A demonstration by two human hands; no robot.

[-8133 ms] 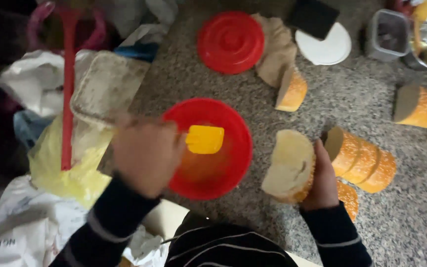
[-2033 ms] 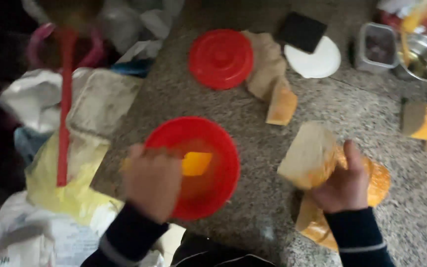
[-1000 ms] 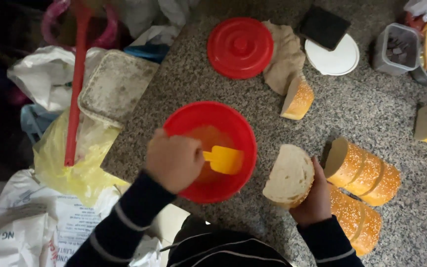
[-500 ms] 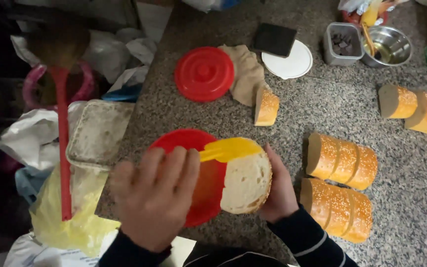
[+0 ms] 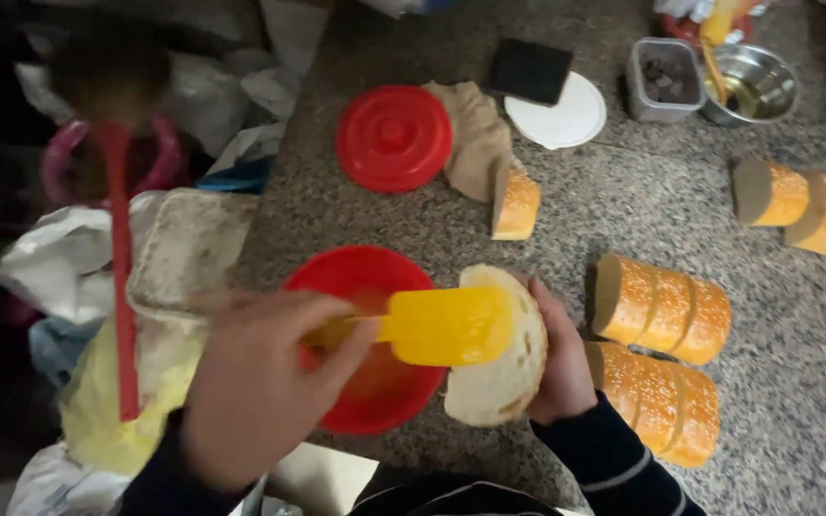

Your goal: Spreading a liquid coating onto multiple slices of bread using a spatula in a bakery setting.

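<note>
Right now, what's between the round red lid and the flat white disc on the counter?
Head view: a crumpled tan cloth lies between the round red lid and the flat white disc.

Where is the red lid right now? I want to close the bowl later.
In the head view the red lid lies flat on the granite counter, above the red bowl, touching a tan cloth on its right.

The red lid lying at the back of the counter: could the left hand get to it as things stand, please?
Probably yes, but not freely: the left hand grips a yellow spatula laid across the bread slice. The counter between the red bowl and the red lid looks bare.
</note>
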